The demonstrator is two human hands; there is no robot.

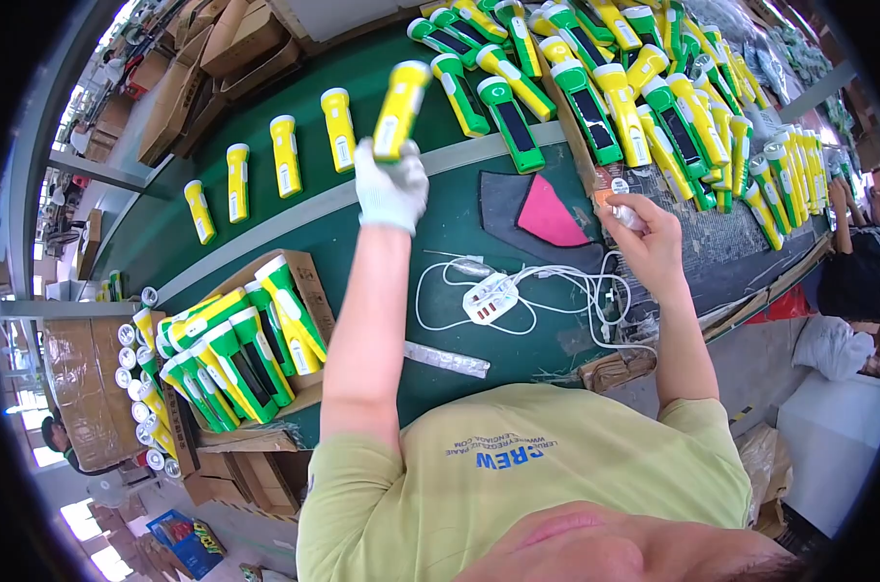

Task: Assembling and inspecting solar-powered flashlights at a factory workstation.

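My left hand (pixel 391 186), in a white glove, is raised over the green table and grips a yellow and green flashlight (pixel 401 109) by its lower end, lens end up. A row of yellow flashlights (pixel 285 155) lies just left of it on the far strip. My bare right hand (pixel 646 238) is closed in a pinch at the cardboard edge on the right. A small white and orange thing (pixel 607 197) shows at its fingertips; its kind is unclear. Close to that hand lie a grey cloth and a pink cloth piece (pixel 552 215).
Many green and yellow flashlights (pixel 586 112) with dark panels are heaped at the far right. A cardboard box (pixel 309 291) of flashlights stands at the near left. A white power strip (pixel 490 299) with tangled cables lies mid-table. Another person's arm (pixel 841 209) shows at the right.
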